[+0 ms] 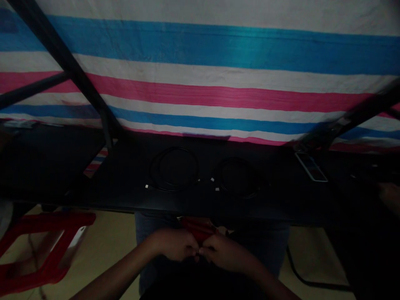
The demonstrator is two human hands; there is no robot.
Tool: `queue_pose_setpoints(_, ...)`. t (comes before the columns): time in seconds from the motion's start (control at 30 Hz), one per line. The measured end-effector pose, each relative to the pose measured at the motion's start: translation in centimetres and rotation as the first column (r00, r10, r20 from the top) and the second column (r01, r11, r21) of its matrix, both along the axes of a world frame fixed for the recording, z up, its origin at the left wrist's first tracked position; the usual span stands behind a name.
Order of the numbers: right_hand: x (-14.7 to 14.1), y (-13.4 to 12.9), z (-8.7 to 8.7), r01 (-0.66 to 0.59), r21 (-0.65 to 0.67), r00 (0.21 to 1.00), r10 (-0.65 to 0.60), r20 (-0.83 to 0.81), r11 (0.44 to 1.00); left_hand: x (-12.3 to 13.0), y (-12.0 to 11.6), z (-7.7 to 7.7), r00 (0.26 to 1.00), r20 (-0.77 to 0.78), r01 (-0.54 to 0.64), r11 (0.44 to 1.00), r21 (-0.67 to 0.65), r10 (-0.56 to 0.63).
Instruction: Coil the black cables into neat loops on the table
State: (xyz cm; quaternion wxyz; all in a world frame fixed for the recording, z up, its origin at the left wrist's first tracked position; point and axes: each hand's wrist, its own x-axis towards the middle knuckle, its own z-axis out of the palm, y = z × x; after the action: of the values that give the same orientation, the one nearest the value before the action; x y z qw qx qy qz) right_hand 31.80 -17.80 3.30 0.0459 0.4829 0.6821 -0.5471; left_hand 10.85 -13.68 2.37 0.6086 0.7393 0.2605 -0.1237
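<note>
My left hand [178,245] and my right hand [223,251] meet over my lap, below the front edge of the black table [193,208]. The fingers of both are bent and pinched, with the fingertips close together. Whatever they may hold is too dark and small to make out. On the table beyond them lie two loosely coiled black cables, a left one [173,189] and a right one [243,196]. Small pale connector ends show on both. Neither hand touches the cables.
A phone-like device [312,168] with a light rim lies at the table's right. Dark metal struts [81,83] rise before a striped sheet [218,93]. A red stool [56,223] stands at lower left. Another person's hand [390,195] shows at the right edge.
</note>
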Motion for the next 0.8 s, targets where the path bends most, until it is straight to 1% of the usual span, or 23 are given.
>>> queue_pose_setpoints(0.07, 0.8, 0.3, -0.2, 0.003, 0.062, 0.999, -0.005, 0.036, 0.998, -0.3, -0.3, 0.0, 0.998, -0.056, -0.031, 0.998, -0.046, 0.029)
queue_pose_setpoints(0.17, 3.2, 1.3, 0.0, -0.004, 0.155, 0.997, -0.008, 0.078, 0.988, -2.0, 0.0, 1.0, 0.98, -0.156, -0.152, 0.974, -0.167, 0.126)
queue_pose_setpoints(0.23, 4.8, 2.1, 0.4, -0.002, 0.16, 0.997, -0.011, 0.078, 0.987, -3.5, 0.5, 1.8, 0.963, -0.178, -0.241, 0.945, -0.223, 0.203)
queue_pose_setpoints(0.27, 5.4, 2.4, 0.7, 0.003, 0.151, 0.998, -0.013, 0.064, 0.989, -4.2, 0.8, 2.1, 0.957, -0.178, -0.267, 0.934, -0.239, 0.228)
queue_pose_setpoints(0.3, 5.9, 2.8, 1.0, 0.011, 0.151, 0.999, -0.018, 0.043, 0.989, -4.7, 1.1, 2.3, 0.959, -0.172, -0.266, 0.931, -0.252, 0.227)
queue_pose_setpoints(0.33, 6.1, 3.0, 1.3, 0.015, 0.155, 1.0, -0.018, 0.018, 0.988, -5.1, 1.2, 2.4, 0.966, -0.163, -0.237, 0.936, -0.262, 0.199)
queue_pose_setpoints(0.4, 6.0, 3.4, 2.0, 0.004, 0.18, 1.0, -0.003, -0.007, 0.984, -5.1, 1.2, 2.2, 0.981, -0.162, -0.144, 0.957, -0.253, 0.105)
queue_pose_setpoints(0.5, 4.5, 3.6, 2.8, -0.054, 0.256, 0.999, 0.052, 0.014, 0.965, -3.5, 0.1, 0.7, 0.969, -0.237, 0.018, 0.98, -0.2, -0.066)
queue_pose_setpoints(0.57, 3.5, 3.5, 3.0, -0.134, 0.27, 0.991, 0.128, 0.039, 0.954, -1.8, -1.1, -0.6, 0.934, -0.338, 0.088, 0.991, -0.101, -0.118)
queue_pose_setpoints(0.63, 3.0, 3.5, 2.9, -0.209, 0.265, 0.978, 0.195, 0.078, 0.942, -0.6, -1.9, -1.7, 0.9, -0.425, 0.114, 0.993, 0.015, -0.097)
queue_pose_setpoints(0.67, 3.1, 3.6, 2.8, -0.226, 0.26, 0.973, 0.206, 0.105, 0.939, -0.4, -2.0, -1.9, 0.891, -0.448, 0.115, 0.992, 0.06, -0.076)
queue_pose_setpoints(0.7, 3.4, 3.7, 2.7, -0.223, 0.259, 0.972, 0.194, 0.134, 0.94, -0.5, -1.8, -1.8, 0.891, -0.451, 0.105, 0.991, 0.079, -0.059)
queue_pose_setpoints(0.73, 4.0, 3.9, 2.6, -0.202, 0.254, 0.974, 0.167, 0.154, 0.946, -0.8, -1.4, -1.4, 0.899, -0.435, 0.085, 0.994, 0.065, -0.049)
queue_pose_setpoints(0.8, 5.4, 4.3, 2.7, -0.131, 0.212, 0.984, 0.1, 0.15, 0.968, -2.2, -0.2, 0.2, 0.93, -0.368, 0.001, 1.0, 0.006, 0.001)
